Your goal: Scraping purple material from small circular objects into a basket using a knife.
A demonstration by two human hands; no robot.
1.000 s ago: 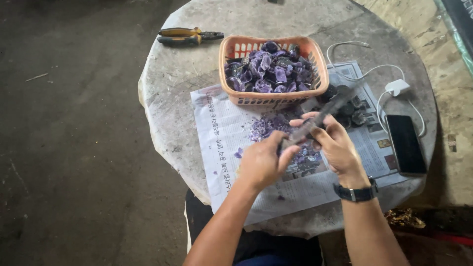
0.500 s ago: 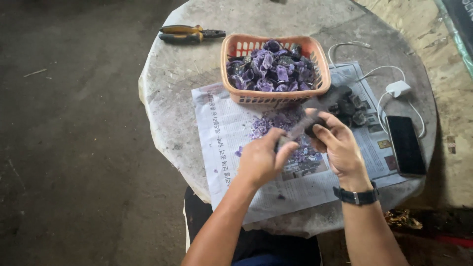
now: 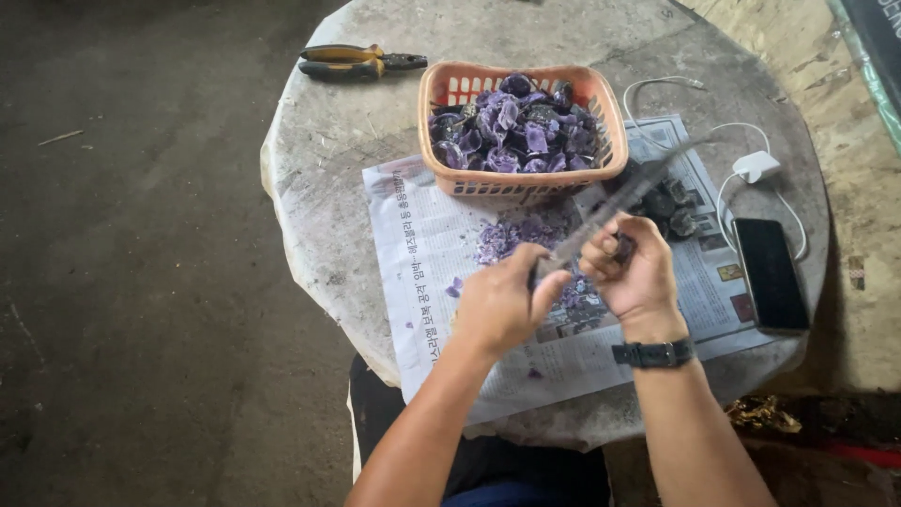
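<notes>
My left hand [image 3: 502,302] grips the lower end of a long dark tool [image 3: 627,195], which is blurred and slants up to the right over the newspaper [image 3: 422,253]. My right hand [image 3: 638,272], with a black watch on its wrist, is closed on a small dark stone [image 3: 620,246] right beside the tool's shaft. Both hands hover above a scatter of purple chips [image 3: 516,233] on the paper. Just beyond them stands an orange basket [image 3: 434,89] full of purple stones [image 3: 526,127].
The round stone table [image 3: 319,169] also carries yellow-handled pliers [image 3: 357,63] at the back left, a dark pile of stones [image 3: 671,208] right of the basket, a black phone [image 3: 770,274] and a white charger [image 3: 756,166] with cable. Dark floor lies to the left.
The tool dropped toward the stone half a second ago and now slants up to the right again, blurred. Both hands stayed over the purple chips.
</notes>
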